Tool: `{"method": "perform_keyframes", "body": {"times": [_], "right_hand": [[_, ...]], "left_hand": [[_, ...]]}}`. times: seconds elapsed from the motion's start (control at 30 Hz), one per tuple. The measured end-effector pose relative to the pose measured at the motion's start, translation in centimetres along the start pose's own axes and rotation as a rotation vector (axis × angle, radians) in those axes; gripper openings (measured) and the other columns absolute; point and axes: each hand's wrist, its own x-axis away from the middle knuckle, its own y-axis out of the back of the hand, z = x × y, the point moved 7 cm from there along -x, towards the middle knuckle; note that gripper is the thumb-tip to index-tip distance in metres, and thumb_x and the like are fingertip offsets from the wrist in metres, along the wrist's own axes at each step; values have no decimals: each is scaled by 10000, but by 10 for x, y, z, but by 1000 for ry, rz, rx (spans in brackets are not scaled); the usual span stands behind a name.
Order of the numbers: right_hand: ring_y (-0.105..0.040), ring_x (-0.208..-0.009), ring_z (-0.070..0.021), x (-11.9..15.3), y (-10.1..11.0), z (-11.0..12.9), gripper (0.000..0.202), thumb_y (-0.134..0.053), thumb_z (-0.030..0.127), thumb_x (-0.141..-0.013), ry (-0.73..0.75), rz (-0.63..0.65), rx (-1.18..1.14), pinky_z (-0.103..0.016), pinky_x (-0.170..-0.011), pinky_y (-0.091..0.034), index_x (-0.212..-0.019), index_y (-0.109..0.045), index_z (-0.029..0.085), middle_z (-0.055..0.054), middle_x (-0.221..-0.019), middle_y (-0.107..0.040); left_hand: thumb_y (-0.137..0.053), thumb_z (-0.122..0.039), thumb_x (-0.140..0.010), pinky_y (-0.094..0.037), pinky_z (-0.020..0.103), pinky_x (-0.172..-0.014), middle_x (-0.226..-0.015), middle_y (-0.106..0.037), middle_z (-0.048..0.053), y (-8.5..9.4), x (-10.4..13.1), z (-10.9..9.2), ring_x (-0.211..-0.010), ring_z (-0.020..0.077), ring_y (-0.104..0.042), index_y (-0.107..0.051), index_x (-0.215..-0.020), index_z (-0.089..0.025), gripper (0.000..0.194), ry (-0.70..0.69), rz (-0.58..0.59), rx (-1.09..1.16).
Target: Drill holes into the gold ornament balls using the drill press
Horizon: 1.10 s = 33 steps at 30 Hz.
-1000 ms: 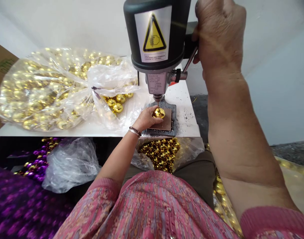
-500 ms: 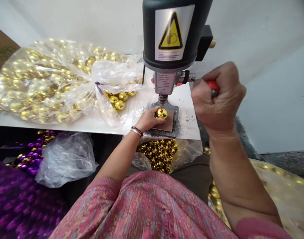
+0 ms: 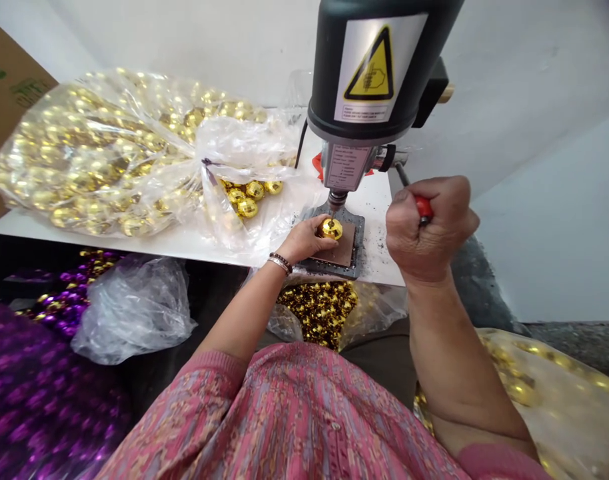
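Between thumb and fingers, my left hand (image 3: pixel 308 239) grips a gold faceted ball (image 3: pixel 332 229) on the brown pad (image 3: pixel 343 252) of a small drill press (image 3: pixel 364 87). Directly above the ball is the chuck (image 3: pixel 337 200); whether the bit touches the ball I cannot tell. My right hand (image 3: pixel 429 230) is closed round the red knob (image 3: pixel 424 208) of the press's feed lever (image 3: pixel 401 173), to the right of the machine. Two bracelets (image 3: pixel 280 263) circle my left wrist.
A big clear bag (image 3: pixel 109 153) of gold balls lies on the white table (image 3: pixel 184 248), several loose ones (image 3: pixel 247 207) by its mouth. Below the table edge sits a bag of small gold pieces (image 3: pixel 320 310). Purple shiny bags (image 3: pixel 39 407) are at left, another gold-filled bag (image 3: pixel 559 387) at right.
My right hand and the red knob have come down. The camera view has shifted, so the press appears farther right. My left hand still holds the ball on the pad.
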Motion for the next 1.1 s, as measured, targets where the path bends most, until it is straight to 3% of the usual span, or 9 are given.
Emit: {"method": "perform_keyframes", "body": {"times": [0.27, 0.5, 0.63, 0.7, 0.8, 0.9, 1.0, 1.1], "right_hand": [[-524, -710, -106, 10, -1, 1, 221, -486, 420, -992, 73, -105, -32, -291, -702, -429, -908, -597, 248, -9, -765, -559], [-504, -654, -106, 23, -9, -3, 319, -437, 500, -990, 51, -139, -90, -294, -671, -431, -862, -530, 223, 1, -711, -539], [-462, -639, -86, -7, -1, 8, 282, -454, 447, -990, 6, -175, -80, -278, -661, -390, -838, -489, 211, 9, -699, -511], [-410, -629, -69, -33, 2, 9, 269, -454, 403, -979, -97, -181, -95, -262, -657, -347, -802, -443, 201, 20, -674, -455], [-381, -628, -38, -67, -4, 5, 230, -422, 311, -975, -249, -85, -192, -238, -687, -359, -780, -386, 193, 33, -696, -448], [-388, -631, -30, -80, -8, 2, 208, -428, 238, -962, -327, -50, -231, -227, -684, -356, -765, -381, 188, 34, -721, -471], [-377, -615, -31, -77, -8, 1, 216, -441, 174, -949, -366, -69, -255, -230, -662, -342, -747, -366, 190, 43, -693, -443], [-382, -634, -29, -72, -7, 0, 214, -454, 165, -945, -360, -84, -289, -228, -663, -327, -751, -365, 187, 45, -707, -454]], "left_hand": [[-846, -249, -737, -542, 301, -855, -1009, -762, 12, -4, -2, 4, -932, 200, -682, -743, -1256, -195, 532, -35, 19, 49], [-857, -228, -742, -542, 312, -896, -1040, -777, 18, -2, 1, 0, -953, 206, -691, -735, -1273, -189, 545, -12, -10, -2], [-844, -206, -748, -547, 338, -933, -1089, -779, 36, -3, 2, 2, -981, 219, -699, -721, -1300, -184, 566, -15, -14, 16], [-844, -187, -731, -546, 351, -972, -1133, -775, 43, -3, 3, 4, -1022, 226, -699, -707, -1319, -182, 604, -20, -15, 38], [-840, -151, -702, -536, 363, -1028, -1195, -764, 46, -3, 8, 4, -1087, 232, -696, -687, -1343, -187, 660, -45, 0, 76], [-837, -141, -698, -525, 357, -1049, -1236, -756, 59, 2, 18, 1, -1129, 232, -693, -685, -1352, -180, 673, -98, 22, 92], [-850, -176, -710, -545, 340, -988, -1217, -766, 65, 3, 33, -5, -1082, 226, -705, -695, -1353, -189, 662, -140, 118, 76], [-913, -264, -698, -560, 333, -912, -1117, -792, 54, -6, 52, -10, -984, 224, -718, -744, -1300, -227, 626, -176, 340, 8]]}}
